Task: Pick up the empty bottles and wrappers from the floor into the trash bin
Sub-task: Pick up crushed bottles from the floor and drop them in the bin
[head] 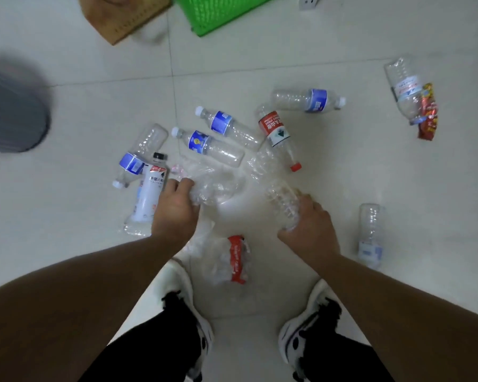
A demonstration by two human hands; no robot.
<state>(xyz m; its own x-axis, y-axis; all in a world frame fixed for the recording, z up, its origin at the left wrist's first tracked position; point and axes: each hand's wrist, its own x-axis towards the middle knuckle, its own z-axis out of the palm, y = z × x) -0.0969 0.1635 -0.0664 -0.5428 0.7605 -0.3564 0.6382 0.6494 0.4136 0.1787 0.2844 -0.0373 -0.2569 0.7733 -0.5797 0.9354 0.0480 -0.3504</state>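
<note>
Above the littered floor [260, 64], the left hand [174, 208] clutches a crumpled clear bottle [215, 186] and the right hand [309, 227] grips another bottle [283, 205], either likely to slip since thin crushed plastic gives; the bin isn't identifiable.

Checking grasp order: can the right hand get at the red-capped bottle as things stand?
Probably not yet. The right hand already grips a crumpled clear bottle, so it has no free fingers. The red-capped bottle lies on the floor just ahead with nothing lying over it.
</note>
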